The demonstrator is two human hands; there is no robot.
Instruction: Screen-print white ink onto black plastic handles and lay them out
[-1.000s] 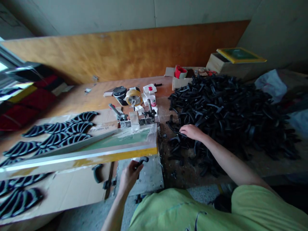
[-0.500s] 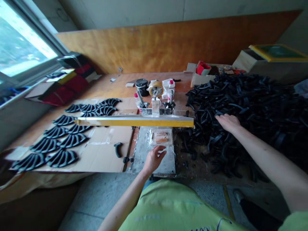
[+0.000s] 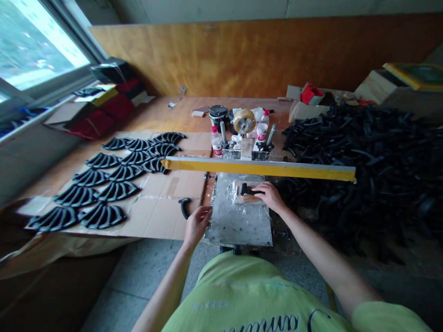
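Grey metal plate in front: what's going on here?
The right hand holds a curved black plastic piece over the tan pad on the grey metal plate, before a raised yellow-edged frame. The left hand, apparently empty, is beside a lone black piece on brown cardboard. Fanned black pieces lie left, a black heap right.

The near half of the metal plate (image 3: 242,227) gives me a low, open passage, and the bare cardboard (image 3: 157,210) offers room to the left, though a lone curved piece (image 3: 184,208) lies just beside my left fingers (image 3: 206,212). Ahead, the yellow-edged frame (image 3: 256,168) bars the way from side to side, with clamps (image 3: 230,146) and bottles (image 3: 216,142) crowding behind it. The black heap (image 3: 363,159) blocks my right, and the fanned rows (image 3: 98,203) fill the far left.
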